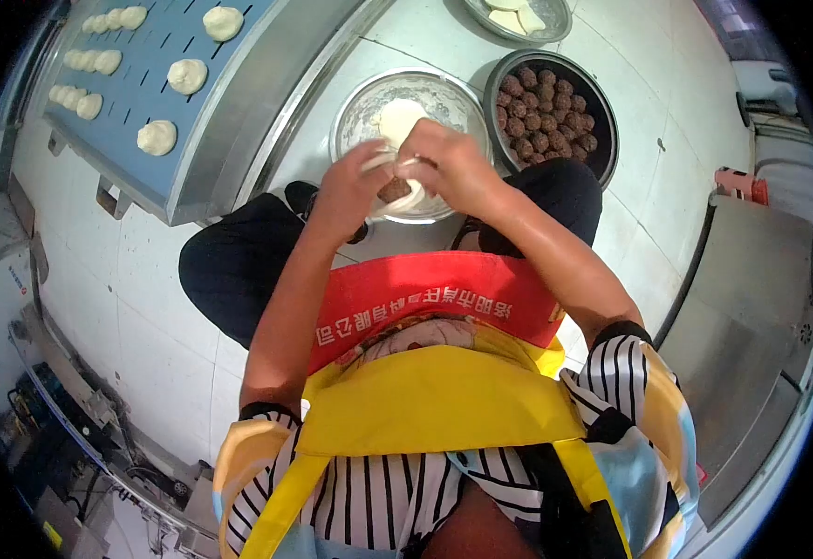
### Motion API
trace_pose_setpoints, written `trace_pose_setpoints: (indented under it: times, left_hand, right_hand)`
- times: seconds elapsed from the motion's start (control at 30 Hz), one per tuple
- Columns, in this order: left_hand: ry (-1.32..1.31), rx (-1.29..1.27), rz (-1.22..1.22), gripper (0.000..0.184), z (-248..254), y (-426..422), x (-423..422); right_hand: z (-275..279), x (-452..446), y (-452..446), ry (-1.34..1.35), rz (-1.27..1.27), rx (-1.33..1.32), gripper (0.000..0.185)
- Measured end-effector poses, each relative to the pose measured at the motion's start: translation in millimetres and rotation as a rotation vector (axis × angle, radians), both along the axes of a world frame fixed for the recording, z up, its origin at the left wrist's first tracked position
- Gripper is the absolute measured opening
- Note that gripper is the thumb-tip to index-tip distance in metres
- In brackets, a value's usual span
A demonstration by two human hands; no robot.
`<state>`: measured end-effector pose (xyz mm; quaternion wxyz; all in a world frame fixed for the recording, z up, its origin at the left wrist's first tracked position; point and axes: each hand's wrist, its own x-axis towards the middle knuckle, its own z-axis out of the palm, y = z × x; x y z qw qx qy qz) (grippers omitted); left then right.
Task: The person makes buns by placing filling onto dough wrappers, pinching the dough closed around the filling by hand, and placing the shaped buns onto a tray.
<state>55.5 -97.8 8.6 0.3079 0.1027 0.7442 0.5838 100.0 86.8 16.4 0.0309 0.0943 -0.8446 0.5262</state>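
Over a round metal bowl (348,116) dusted with flour, both my hands hold one piece of white dough (413,198) around a brown filling ball (393,190). My left hand (355,186) has its fingers curled on the dough's left side. From the right, my right hand (448,168) pinches the dough's upper edge; its fingertips are slightly blurred. Behind my hands, a flat round of dough (401,119) lies in the bowl. A dark round tub of brown filling balls (546,116) stands right of the bowl.
Filled dough balls (186,76) sit in rows on a blue perforated surface (145,70) with a metal frame at the upper left. Another bowl (555,35) with white dough pieces (516,17) stands at the top. A metal cabinet (737,326) is at the right.
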Motion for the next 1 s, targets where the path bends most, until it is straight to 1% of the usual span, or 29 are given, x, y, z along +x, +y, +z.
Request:
trace_pose_setpoints:
  times: [0.03, 0.07, 0.1, 0.13, 0.17, 0.2, 0.27, 0.33, 0.4, 0.5, 0.57, 0.67, 0.7, 0.77, 0.8, 0.9, 0.97, 1.0]
  left_hand:
    - [-0.174, 0.171, 0.173, 0.045, 0.9, 3.6, 1.8]
    - [-0.348, 0.343, 0.345, 0.048, 2.3, 8.6, 4.1]
    - [-0.337, 0.432, 0.405, 0.045, 5.4, 14.9, 10.5]
    - [-0.358, 0.502, 0.412, 0.044, -1.4, 20.4, 13.1]
    - [-0.38, 0.569, 0.423, 0.043, -15.0, 23.2, 18.4]
    - [-0.405, 0.632, 0.438, 0.041, -17.0, 23.6, 21.8]
    - [-0.424, 0.579, 0.429, 0.04, -19.8, 18.5, 21.1]
    - [-0.453, 0.482, 0.39, 0.042, -13.7, 10.6, 24.8]
    - [-0.449, 0.497, 0.335, 0.041, -17.3, 7.3, 21.1]
    - [-0.482, 0.452, 0.254, 0.041, -14.3, 1.3, 15.2]
    - [-0.477, 0.409, 0.171, 0.038, -13.5, -2.1, 10.8]
    - [-0.572, 0.34, 0.154, 0.038, -0.1, -0.3, 12.4]
    - [-0.52, 0.304, 0.181, 0.038, -0.9, 2.5, 14.0]
    - [-0.41, 0.235, 0.239, 0.037, -3.8, 8.0, 17.9]
    - [-0.424, 0.237, 0.234, 0.037, -4.2, 6.7, 17.5]
    - [-0.445, 0.249, 0.21, 0.038, -4.5, 3.8, 15.1]
    - [-0.433, 0.259, 0.189, 0.04, -4.2, 0.7, 16.8]
    - [-0.389, 0.219, 0.146, 0.041, -7.8, -1.0, 16.9]
  right_hand:
    - [2.3, -1.3, 0.3, -0.022, -0.054, 0.0, 0.009]
    - [7.0, -3.3, 0.1, -0.118, -0.146, -0.126, 0.01]
    - [13.5, -6.3, -0.9, -0.209, -0.24, -0.25, 0.012]
    - [17.5, -8.9, -2.4, -0.301, -0.33, -0.374, 0.013]
    - [15.1, -9.1, -4.9, -0.35, -0.335, -0.359, 0.017]
    - [13.7, -6.8, -5.1, -0.39, -0.281, -0.316, 0.017]
    - [10.3, -4.1, -0.7, -0.463, -0.168, -0.226, 0.019]
    - [6.5, 2.5, -1.7, -0.351, -0.087, -0.231, 0.017]
    - [6.6, 2.1, -1.0, -0.241, -0.04, -0.233, 0.014]
    - [7.8, 4.9, -2.2, -0.18, -0.047, -0.183, 0.013]
    - [6.3, 7.5, -5.4, -0.049, -0.011, -0.038, 0.013]
    - [0.3, 9.3, -7.5, 0.125, -0.022, 0.156, 0.015]
    - [-0.9, 8.7, -8.7, 0.18, -0.034, 0.217, 0.016]
    - [1.0, 5.9, -14.0, 0.093, -0.106, 0.162, 0.016]
    - [1.9, 5.4, -15.4, 0.047, -0.143, 0.133, 0.016]
    - [-7.5, 1.4, -5.4, 0.084, -0.025, 0.155, 0.015]
    - [-6.3, 2.9, -4.4, 0.057, 0.03, 0.086, 0.014]
    - [-3.5, 2.7, -4.7, 0.045, 0.057, 0.053, 0.013]
